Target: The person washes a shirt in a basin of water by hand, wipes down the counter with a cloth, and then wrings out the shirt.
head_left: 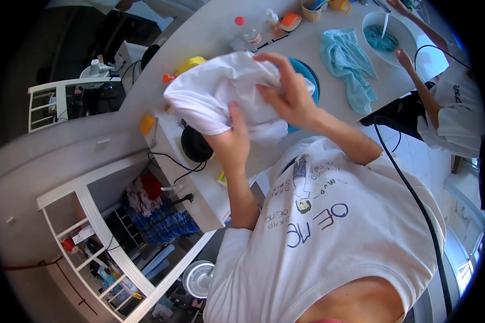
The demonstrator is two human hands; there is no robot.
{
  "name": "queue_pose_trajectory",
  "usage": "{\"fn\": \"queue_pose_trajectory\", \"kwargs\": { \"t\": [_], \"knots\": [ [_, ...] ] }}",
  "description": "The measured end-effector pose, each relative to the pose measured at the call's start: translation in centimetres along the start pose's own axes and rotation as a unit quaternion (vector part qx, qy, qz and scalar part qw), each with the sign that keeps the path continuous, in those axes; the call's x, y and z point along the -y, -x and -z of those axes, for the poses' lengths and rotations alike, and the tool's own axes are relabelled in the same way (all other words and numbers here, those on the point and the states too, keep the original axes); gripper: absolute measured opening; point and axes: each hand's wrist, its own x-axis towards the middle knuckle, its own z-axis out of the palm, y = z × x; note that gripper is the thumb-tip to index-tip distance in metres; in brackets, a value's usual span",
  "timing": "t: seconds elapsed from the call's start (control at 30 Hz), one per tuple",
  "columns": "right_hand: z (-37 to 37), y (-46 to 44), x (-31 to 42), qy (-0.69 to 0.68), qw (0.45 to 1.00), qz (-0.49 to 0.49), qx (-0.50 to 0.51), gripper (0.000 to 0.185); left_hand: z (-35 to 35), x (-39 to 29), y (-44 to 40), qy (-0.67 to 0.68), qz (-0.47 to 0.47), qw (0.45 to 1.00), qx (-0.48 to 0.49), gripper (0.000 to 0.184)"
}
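Observation:
A bunched white cloth is spread between my two hands above the table. My left hand grips its near lower edge, with the thumb on top and the other fingers hidden under the fabric. At the cloth's right side, my right hand has its fingers bent onto the fabric, pinching it. Partly covered by the cloth and my right hand, a blue basin stands on the table. A yellow item shows behind the cloth's far edge.
A light blue towel lies right on the white table. Beyond it, another person's hands are by a white bucket holding blue cloth. A red-capped bottle, a pump bottle and an orange brush stand at the back.

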Motion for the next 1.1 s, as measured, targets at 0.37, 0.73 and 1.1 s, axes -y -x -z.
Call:
{"fn": "queue_pose_trajectory", "kwargs": {
  "t": [0.37,0.73,1.1],
  "knots": [
    [-3.1,-0.4,-0.2,-0.025,0.996,0.010,-0.088,0.044,-5.1,1.2,3.4,0.313,0.127,0.941,-0.018,0.045],
    [-1.1,-2.2,-0.4,-0.127,0.988,-0.025,-0.083,0.055,-2.6,-3.5,4.7,0.371,0.219,0.899,-0.078,0.063],
    [3.4,-1.5,1.0,-0.442,0.824,-0.342,0.094,0.044,0.6,-2.2,2.4,0.374,0.170,0.902,-0.135,0.073]
  ]
}}
